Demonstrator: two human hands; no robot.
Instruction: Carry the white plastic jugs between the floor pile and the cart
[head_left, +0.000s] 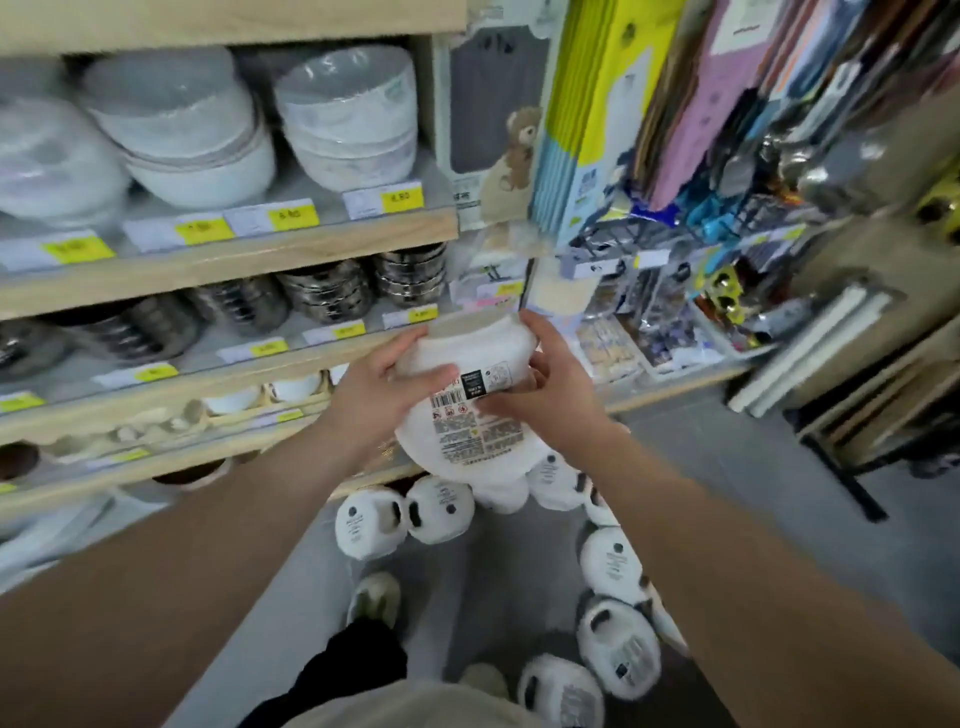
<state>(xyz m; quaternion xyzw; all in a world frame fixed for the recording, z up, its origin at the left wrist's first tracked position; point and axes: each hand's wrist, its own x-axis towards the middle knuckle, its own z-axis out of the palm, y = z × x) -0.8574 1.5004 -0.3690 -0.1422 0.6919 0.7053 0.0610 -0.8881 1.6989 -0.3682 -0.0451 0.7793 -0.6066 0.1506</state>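
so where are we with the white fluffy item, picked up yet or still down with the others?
Picked up: both the left hand and the right hand grip the white fluffy item in front of the wooden shelves, label side toward the camera. In hand: it is turned so the barcode label shows. Left: similar white items lie on the floor below; none of them is being touched.

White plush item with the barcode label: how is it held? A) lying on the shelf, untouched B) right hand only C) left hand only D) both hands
D: the left hand grips the white plush item from its left side and the right hand holds its right side, lifted in front of the shelf.
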